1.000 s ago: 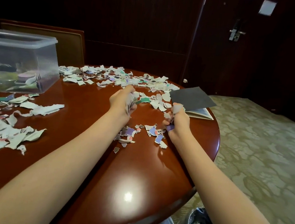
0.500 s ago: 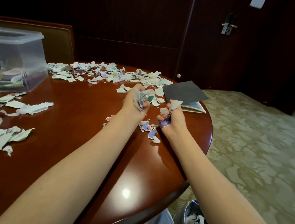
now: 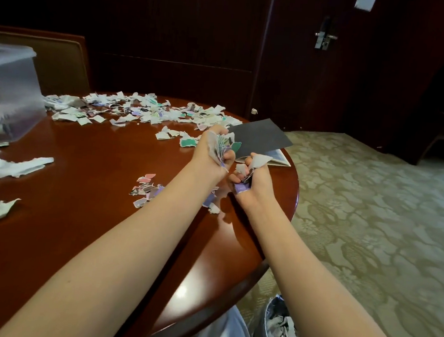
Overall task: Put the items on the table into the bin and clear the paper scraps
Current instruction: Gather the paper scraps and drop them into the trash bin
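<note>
Torn coloured paper scraps (image 3: 221, 146) were gripped in the left hand (image 3: 205, 157) and right hand (image 3: 257, 181); many lay uncleared at twelve and nine o'clock on the red-brown counter (image 3: 93, 184).

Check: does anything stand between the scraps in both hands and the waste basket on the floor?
Only the table edge: the left hand and right hand hold scraps above the tabletop; the waste basket stands on the floor past that edge, mouth uncovered.

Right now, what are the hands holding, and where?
Paper scraps. The left hand clutches a thick wad in its fist; the right hand squeezes a smaller bunch, ends poking out.
</note>
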Available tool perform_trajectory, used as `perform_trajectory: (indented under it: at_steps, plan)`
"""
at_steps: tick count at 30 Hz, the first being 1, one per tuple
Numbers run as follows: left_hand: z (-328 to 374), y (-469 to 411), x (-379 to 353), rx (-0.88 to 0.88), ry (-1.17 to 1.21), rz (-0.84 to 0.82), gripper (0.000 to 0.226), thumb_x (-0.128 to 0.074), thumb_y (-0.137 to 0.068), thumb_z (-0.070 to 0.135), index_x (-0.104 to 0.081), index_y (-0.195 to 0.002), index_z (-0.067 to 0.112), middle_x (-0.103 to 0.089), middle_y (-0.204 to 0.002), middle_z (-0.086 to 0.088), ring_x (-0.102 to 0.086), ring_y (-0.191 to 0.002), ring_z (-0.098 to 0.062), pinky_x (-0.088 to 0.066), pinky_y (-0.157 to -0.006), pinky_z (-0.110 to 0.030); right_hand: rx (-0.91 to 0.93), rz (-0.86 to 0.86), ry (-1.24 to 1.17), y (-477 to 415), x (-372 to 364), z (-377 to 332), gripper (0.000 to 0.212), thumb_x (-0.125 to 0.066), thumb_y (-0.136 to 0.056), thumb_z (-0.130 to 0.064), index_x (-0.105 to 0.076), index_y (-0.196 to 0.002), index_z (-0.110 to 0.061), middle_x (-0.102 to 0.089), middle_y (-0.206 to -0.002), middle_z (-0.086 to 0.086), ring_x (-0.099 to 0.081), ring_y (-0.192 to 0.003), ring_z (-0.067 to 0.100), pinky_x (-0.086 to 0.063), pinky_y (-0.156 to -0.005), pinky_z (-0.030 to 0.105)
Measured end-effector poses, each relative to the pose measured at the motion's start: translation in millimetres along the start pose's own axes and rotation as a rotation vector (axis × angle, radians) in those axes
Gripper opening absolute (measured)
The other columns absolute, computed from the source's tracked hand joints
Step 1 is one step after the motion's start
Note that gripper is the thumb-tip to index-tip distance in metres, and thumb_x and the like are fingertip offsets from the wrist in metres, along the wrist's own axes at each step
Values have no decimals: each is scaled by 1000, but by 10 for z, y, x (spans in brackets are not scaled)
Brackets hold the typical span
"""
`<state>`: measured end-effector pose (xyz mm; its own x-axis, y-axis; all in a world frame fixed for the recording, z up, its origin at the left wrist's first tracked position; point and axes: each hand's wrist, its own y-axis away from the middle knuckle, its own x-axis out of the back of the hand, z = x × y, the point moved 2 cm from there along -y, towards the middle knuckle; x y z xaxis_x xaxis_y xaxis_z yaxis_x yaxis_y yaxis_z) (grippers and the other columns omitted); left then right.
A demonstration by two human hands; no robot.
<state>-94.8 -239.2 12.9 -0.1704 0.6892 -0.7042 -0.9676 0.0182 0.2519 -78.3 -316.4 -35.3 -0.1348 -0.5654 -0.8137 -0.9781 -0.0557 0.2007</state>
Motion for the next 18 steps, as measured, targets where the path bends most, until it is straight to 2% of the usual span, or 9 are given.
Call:
perform_trajectory:
  at_steps: [3,6,11,18]
  plan:
    - [-106,-3,-121,23,-10,-21,24,-46,-89,9,-37,-66,11,-35,-59,-1,-26,-40,-6,-23,-38,-10,31,3,-22,32,122,-123,35,-35,-97,-12,-35,-62,-14,-30,-49,-1,-27,-29,6,-23,-30,12]
    - [-242,-9,-258,55,-5,-68,27,-46,-88,7,-35,-64,13,-36,-54,0,-26,-39,-7,-22,-34,-11,85,10,-23,58,246,-284,37,-33,-96,-8,-34,-60,-15,-30,-41,-4,-28,-29,5,-23,-30,11]
    - [-503,10,-499,126,8,-183,38,-42,-91,6,-31,-55,14,-33,-34,4,-26,-25,-6,-20,-31,-10,134,-4,-62,140,449,-609,38,-33,-99,-16,-32,-61,-16,-28,-39,-4,-25,-29,5,-21,-30,12]
    - [-942,-34,-788,203,4,-226,34,-43,-88,6,-33,-56,14,-35,-37,4,-26,-26,-6,-20,-29,-11,216,113,-110,303,848,-1012,38,-35,-99,-20,-31,-61,-17,-26,-35,-6,-24,-28,5,-19,-34,12]
